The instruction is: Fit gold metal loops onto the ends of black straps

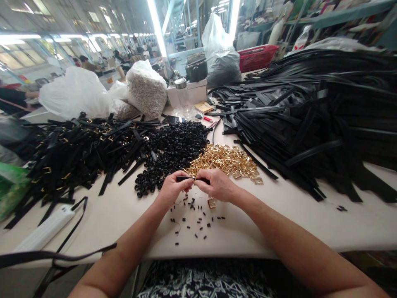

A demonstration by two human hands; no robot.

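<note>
My left hand (175,187) and my right hand (215,183) meet over the table, both pinching a short black strap (183,179). A bit of gold metal shows between the fingertips, too small to make out fully. Just beyond my fingers lies a heap of gold buckles (228,159). Left of it is a pile of black strap loops (173,149). One loose gold buckle (211,203) rests below my right hand, among several tiny black pieces (201,228) scattered on the table.
Black straps with gold buckles (89,145) are piled at left, a large stack of black straps (310,111) at right. Behind stand a glass jar (182,95), filled plastic bags (147,89) and a red basket (257,58). A white power strip (46,227) lies front left.
</note>
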